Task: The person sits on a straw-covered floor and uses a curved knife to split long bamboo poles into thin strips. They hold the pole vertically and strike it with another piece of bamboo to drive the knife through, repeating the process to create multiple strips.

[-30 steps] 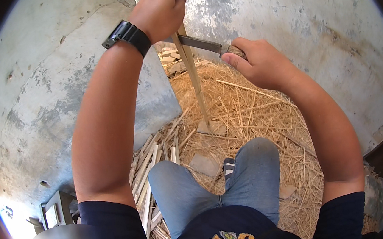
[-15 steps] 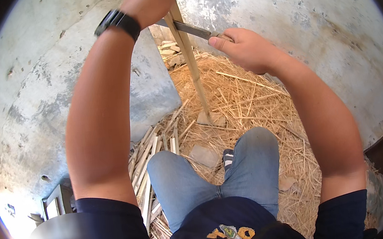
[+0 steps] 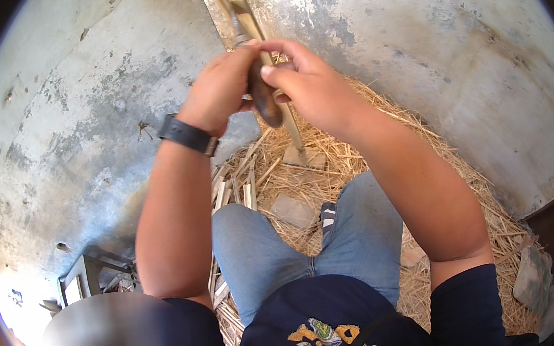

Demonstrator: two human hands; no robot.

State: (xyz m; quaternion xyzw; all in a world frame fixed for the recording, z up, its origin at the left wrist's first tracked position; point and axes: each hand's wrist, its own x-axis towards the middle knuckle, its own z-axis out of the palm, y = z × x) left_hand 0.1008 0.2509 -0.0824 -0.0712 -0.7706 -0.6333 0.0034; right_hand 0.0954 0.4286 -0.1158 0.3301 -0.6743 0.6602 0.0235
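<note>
A knife with a dark brown wooden handle (image 3: pixel 266 99) points its butt toward me; its blade (image 3: pixel 236 22) reaches upward among pale bamboo strips. My left hand (image 3: pixel 220 85), with a black wristband (image 3: pixel 187 136), is closed around the handle near the blade. My right hand (image 3: pixel 312 86) is closed at the bamboo strip (image 3: pixel 249 19) beside the handle, its thumb tip near the handle. The strip stands almost upright, its lower end on a flat stone (image 3: pixel 303 156). At the top, two lengths of bamboo lie apart; their upper ends are out of view.
Straw-like shavings (image 3: pixel 349 159) cover the floor. Split strips (image 3: pixel 220 195) lie by my left knee, and a flat stone (image 3: pixel 292 210) sits between my legs. Weathered walls (image 3: pixel 405 47) meet in front. A grey block (image 3: pixel 532 275) rests at right, a dark frame-like object (image 3: pixel 87 278) at left.
Both hands have come closer to me and together. The knife, held across the strip by my right hand before, now points upward along it in my left hand.
</note>
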